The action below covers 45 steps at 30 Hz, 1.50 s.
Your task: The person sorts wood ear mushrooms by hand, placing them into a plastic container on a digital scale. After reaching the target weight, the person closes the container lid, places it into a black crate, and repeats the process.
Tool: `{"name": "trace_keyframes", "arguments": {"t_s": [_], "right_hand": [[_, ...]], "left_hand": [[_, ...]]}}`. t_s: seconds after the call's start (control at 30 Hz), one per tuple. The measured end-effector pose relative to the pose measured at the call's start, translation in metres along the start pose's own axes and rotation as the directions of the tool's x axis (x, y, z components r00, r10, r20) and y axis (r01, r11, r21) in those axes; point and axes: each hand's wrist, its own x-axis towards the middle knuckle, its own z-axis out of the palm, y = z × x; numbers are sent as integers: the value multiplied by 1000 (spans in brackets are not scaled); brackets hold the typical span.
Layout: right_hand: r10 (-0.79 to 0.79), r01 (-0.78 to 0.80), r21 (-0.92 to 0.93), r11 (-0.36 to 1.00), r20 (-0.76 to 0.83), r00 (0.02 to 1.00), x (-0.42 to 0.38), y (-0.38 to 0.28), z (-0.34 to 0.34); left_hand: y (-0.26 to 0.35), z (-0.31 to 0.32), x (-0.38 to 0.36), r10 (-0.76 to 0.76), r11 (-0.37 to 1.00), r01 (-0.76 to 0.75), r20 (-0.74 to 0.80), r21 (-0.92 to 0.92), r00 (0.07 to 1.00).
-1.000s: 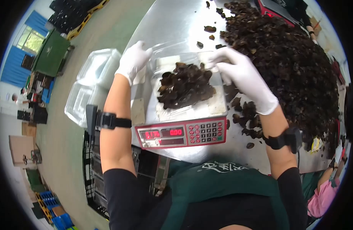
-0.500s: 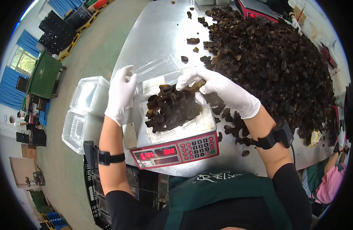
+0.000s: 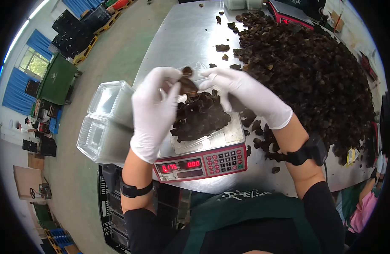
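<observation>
My gloved left hand [image 3: 154, 108] is closed round a dark brown wood ear mushroom [image 3: 186, 86], a little blurred, above the back of the scale. To its right, my gloved right hand [image 3: 241, 91] hovers with fingers apart and nothing visible in them. Below both hands, a heap of wood ears [image 3: 201, 117] lies in a clear plastic tray on the red and white scale [image 3: 212, 169], whose left display shows 0.175. The tray's clear lid [image 3: 198, 67] stands up behind, mostly hidden by my hands.
A big pile of wood ears [image 3: 305, 80] covers the right of the metal table [image 3: 171, 42], with loose pieces along its edge. Stacked clear trays [image 3: 106, 122] stand left of the scale. A second scale [image 3: 290, 15] is at the far end. Part of another person in pink [image 3: 364, 209] shows at right.
My left hand has moved right over the tray and now holds a wood ear. The right hand has come off the heap, fingers spreading. The reading dropped from 0.185 to 0.175.
</observation>
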Motion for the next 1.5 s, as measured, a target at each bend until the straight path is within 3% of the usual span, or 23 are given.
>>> {"name": "trace_keyframes", "arguments": {"t_s": [0.07, 0.1, 0.27, 0.3, 0.33, 0.47, 0.5, 0.53, 0.6, 0.7, 0.83, 0.93, 0.97, 1.03, 1.13, 1.2, 1.23, 1.27, 1.3, 1.33, 1.4, 1.47, 1.5], "right_hand": [[75, -76, 160, 984, 12, 997, -3, 8, -20], [27, -20, 223, 975, -30, 999, -6, 15, -27], [-55, 56, 481, 875, -16, 998, -20, 51, -46], [-47, 26, 543, 839, 24, 999, -21, 54, -49], [-86, 108, 379, 919, -75, 993, -27, 46, -42], [-12, 52, 514, 856, -80, 997, -23, 55, -50], [-5, 40, 520, 853, -69, 998, -23, 56, -49], [-20, 71, 310, 948, -165, 986, -30, 52, -46], [66, -17, 425, 905, -100, 993, -39, 59, -52], [88, -55, 321, 946, -89, 992, -62, 81, -50], [155, -144, 114, 983, -97, 983, -87, 92, -39], [202, -194, 69, 979, -131, 971, -93, 92, -34], [191, -187, 44, 981, -118, 974, -93, 90, -33], [163, -166, -10, 986, -111, 980, -93, 82, -30], [191, -189, 31, 982, -97, 977, -89, 78, -28], [219, -215, 49, 975, -96, 971, -85, 74, -26], [225, -229, -8, 973, -156, 962, -82, 69, -22], [226, -245, -64, 968, -215, 950, -79, 65, -17], [163, -222, -148, 964, -332, 929, -76, 63, -9], [-60, -46, -278, 960, -363, 930, -73, 68, -2], [-451, 250, -607, 754, -201, 870, -60, 61, 8], [-658, 431, -688, 584, -90, 748, -38, 61, 24], [-623, 346, -798, 493, -46, 781, -32, 60, 30]], "left_hand": [[-14, -14, -8, -145, 989, 145, 32, -22, 989], [-22, -18, -13, -176, 984, 177, 61, -4, 982], [-35, -9, -53, -220, 954, 143, 294, 263, 930], [-38, -10, -56, -295, 943, 231, 281, 241, 913], [-43, -12, -55, -215, 957, 157, 235, 244, 948], [-56, -37, -31, -164, 968, 150, 50, 203, 985], [-50, -41, -23, -266, 947, 256, 30, 195, 963], [-56, -47, -12, -292, 932, 273, 45, 239, 956], [-93, -57, 4, -194, 962, 180, 49, 203, 980], [-117, -56, 27, -240, 955, 208, 140, 211, 961], [-138, -26, 44, -493, 799, 326, 239, 505, 837], [-142, 1, 58, -705, 640, 380, 313, 668, 636], [-148, 4, 55, -700, 646, 377, 320, 664, 638], [-161, 18, 52, -562, 603, 96, 336, 792, 756], [-179, 20, 36, -494, 684, 140, 314, 716, 811], [-197, 18, 30, -559, 726, 319, 251, 610, 790], [-186, 14, 30, -545, 736, 304, 262, 605, 797], [-174, 7, 26, -558, 803, 457, 215, 382, 801], [-161, 0, 23, -583, 812, 569, 173, 127, 794], [-153, -6, 22, -572, 820, 558, 178, 127, 800], [-138, -16, 19, -433, 893, 435, 45, -114, 900], [-109, -26, 14, -398, 912, 404, 88, -70, 913], [-93, -31, 10, -370, 926, 376, 129, -27, 920]]}}
